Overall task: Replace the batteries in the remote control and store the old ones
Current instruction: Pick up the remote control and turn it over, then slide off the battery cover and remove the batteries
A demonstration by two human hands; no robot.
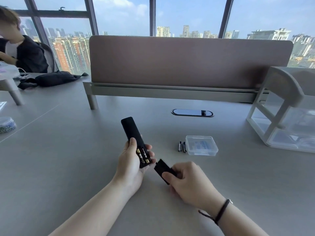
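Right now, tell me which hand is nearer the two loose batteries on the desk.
Right. The right hand sits just below-left of the loose batteries; the left hand, holding the remote, is farther left.

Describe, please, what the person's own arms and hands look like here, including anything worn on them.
Both forearms are bare, with no sleeves in view. The left hand wears nothing visible: no ring, watch or glove. The right hand is also ungloved, but its wrist carries a thin black cord bracelet with a loose end trailing off it. A small pale bit shows at the bracelet's upper edge; what it is cannot be told.
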